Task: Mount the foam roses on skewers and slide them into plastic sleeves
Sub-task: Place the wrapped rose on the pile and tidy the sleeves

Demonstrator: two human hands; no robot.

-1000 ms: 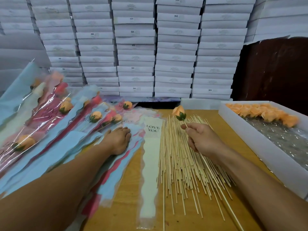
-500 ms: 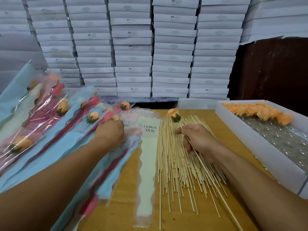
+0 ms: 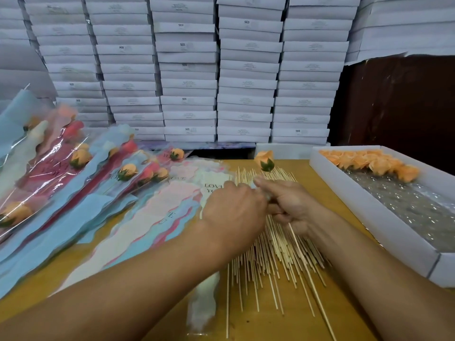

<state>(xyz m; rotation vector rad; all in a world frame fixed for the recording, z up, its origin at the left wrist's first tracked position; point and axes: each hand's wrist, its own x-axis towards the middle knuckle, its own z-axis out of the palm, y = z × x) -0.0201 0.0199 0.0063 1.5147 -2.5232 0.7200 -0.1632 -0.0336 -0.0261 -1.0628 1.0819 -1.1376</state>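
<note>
Stacked white boxes (image 3: 187,70) wall off the back of the wooden tabletop (image 3: 349,313) where I work. At its middle is the mounted rose (image 3: 265,160), an orange foam head on its skewer (image 3: 310,276), which I keep slanting toward me so the bare end can lead into a sleeve. My right hand (image 3: 294,205) is closed around that skewer partway up, the rose standing beyond my knuckles. My left hand (image 3: 235,212) has its fingers curled at the mouth of the white sleeve (image 3: 204,301), seemingly pinching it; I cannot tell how firmly, since the film is blurred there. Beneath both hands lies the fan of loose skewers (image 3: 261,264), kept close for the next pick. Unmounted roses (image 3: 374,163) wait in the white tray (image 3: 369,205) on my right. Empty sleeves (image 3: 157,212) spread to my left, with finished sleeved roses (image 3: 81,156) piled beyond them, out of the way.
</note>
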